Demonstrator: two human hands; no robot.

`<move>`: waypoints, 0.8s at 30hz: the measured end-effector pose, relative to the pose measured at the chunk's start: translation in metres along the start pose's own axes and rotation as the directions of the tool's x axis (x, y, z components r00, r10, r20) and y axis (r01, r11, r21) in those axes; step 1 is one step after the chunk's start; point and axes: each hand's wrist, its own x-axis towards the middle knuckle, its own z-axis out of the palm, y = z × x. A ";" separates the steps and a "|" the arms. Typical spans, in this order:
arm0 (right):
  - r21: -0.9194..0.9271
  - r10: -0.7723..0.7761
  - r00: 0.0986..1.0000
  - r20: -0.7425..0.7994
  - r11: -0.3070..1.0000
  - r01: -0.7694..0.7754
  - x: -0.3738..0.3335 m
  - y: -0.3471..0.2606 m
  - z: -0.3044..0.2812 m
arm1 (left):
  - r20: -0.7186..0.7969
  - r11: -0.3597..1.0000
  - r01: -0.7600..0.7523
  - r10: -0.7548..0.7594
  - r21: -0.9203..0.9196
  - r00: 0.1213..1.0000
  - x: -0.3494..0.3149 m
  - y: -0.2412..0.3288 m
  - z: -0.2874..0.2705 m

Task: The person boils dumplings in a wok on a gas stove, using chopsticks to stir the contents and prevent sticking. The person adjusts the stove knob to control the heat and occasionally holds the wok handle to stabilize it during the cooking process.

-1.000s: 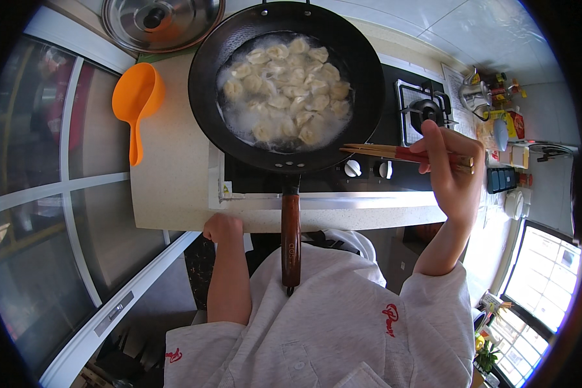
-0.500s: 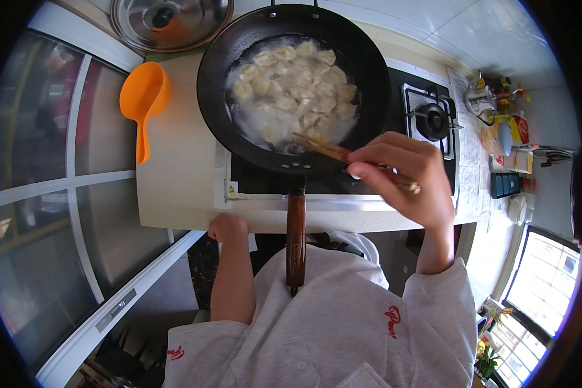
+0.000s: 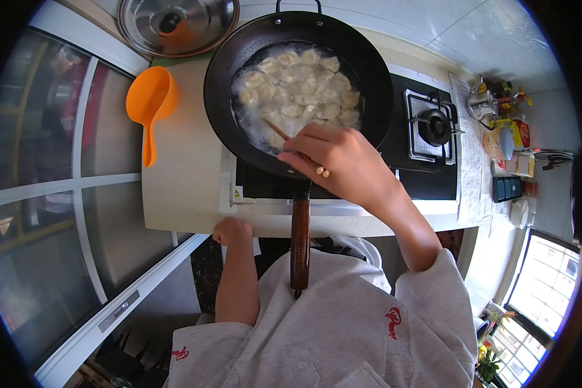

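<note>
A large black wok (image 3: 223,103) with a brown wooden handle (image 3: 300,246) stands on the stove. Several pale dumplings (image 3: 304,84) crowd the steaming, foamy water in it. Over the near side of the wok, my right hand (image 3: 339,158) is closed around a pair of wooden chopsticks (image 3: 277,129). Their tips reach the water at the near left of the dumplings, and their back ends stick out under the hand. My left hand (image 3: 233,231) rests curled at the counter's front edge, left of the handle; whether it holds anything is hidden.
An orange ladle-shaped water scoop (image 3: 151,97) lies on the counter (image 3: 181,194) at the left. Behind it is a steel lid (image 3: 194,26) with a black knob. A second gas burner (image 3: 434,127) is right of the wok, with a kettle (image 3: 480,103) and jars beyond.
My right hand has swung left across the near side of the wok. The chopstick tips have moved left through the water. My left hand has stayed at the counter edge.
</note>
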 end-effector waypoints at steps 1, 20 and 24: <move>-0.005 0.008 1.000 -0.008 1.000 -0.008 0.000 0.003 0.001 | -0.005 1.000 -0.001 0.001 0.013 1.000 0.001 0.000 0.001; -0.103 0.275 0.899 -0.342 0.940 -0.326 -0.049 -0.011 -0.059 | -0.036 0.999 0.013 -0.014 -0.035 0.999 0.002 0.000 0.006; 0.009 0.343 0.836 -0.429 0.927 -0.376 -0.063 -0.028 -0.069 | -0.028 1.000 0.002 -0.002 0.003 1.000 0.002 0.000 0.007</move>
